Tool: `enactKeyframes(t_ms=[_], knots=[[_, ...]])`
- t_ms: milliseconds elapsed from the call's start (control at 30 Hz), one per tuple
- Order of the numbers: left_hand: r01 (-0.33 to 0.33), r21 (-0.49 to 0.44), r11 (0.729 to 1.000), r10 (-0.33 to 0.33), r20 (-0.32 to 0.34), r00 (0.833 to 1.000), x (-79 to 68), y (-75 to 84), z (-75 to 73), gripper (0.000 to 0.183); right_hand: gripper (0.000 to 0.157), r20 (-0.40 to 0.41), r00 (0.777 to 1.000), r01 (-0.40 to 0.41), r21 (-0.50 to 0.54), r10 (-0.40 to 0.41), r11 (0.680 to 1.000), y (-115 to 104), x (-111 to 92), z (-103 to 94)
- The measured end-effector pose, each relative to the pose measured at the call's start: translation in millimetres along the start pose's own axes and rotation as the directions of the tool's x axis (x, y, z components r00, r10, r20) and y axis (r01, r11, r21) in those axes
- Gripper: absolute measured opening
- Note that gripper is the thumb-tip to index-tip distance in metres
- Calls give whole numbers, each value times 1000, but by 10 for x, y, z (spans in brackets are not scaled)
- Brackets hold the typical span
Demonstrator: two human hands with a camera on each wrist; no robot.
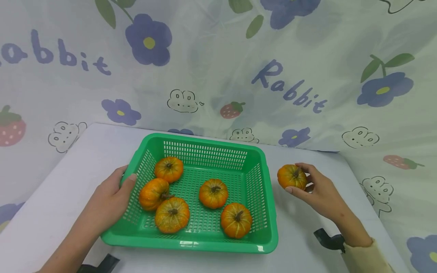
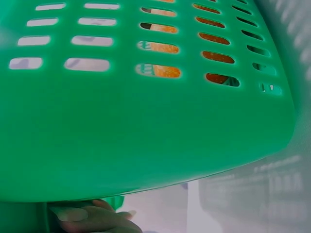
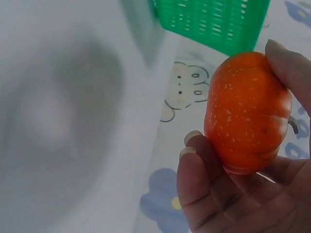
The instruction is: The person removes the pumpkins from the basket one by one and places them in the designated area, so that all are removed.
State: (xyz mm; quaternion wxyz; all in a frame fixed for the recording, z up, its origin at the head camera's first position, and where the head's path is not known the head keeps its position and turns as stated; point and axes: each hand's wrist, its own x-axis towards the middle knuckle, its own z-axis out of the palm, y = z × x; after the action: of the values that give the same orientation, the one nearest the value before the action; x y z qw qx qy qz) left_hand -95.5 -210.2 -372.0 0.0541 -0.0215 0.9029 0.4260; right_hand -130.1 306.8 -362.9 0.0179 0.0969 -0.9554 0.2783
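My right hand (image 1: 319, 191) holds a small orange pumpkin (image 1: 291, 177) between thumb and fingers, to the right of the green basket (image 1: 191, 244). In the right wrist view this pumpkin (image 3: 248, 114) shows its speckled orange side and a short stem. My left hand (image 1: 109, 199) grips the basket's left rim, thumb on top and fingers beneath the edge. Several small pumpkins lie inside: three cluster at the left, including one near the front (image 1: 172, 215), while a pumpkin (image 1: 213, 193) sits mid-basket and another pumpkin (image 1: 236, 220) near the front right.
The basket stands on a white-covered table (image 1: 85, 151). Behind it hangs a pale cloth (image 1: 205, 68) printed with flowers, strawberries and rabbits. Dark wrist-mount pieces (image 1: 329, 239) show near both wrists.
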Motion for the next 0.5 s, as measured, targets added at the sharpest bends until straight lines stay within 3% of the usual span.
enactKeyframes(t_ms=[500], knots=[[5, 18, 1000, -5, -1, 1000, 4, 7, -4, 67, 81, 78, 995, -71, 27, 68, 997, 167, 61, 162]])
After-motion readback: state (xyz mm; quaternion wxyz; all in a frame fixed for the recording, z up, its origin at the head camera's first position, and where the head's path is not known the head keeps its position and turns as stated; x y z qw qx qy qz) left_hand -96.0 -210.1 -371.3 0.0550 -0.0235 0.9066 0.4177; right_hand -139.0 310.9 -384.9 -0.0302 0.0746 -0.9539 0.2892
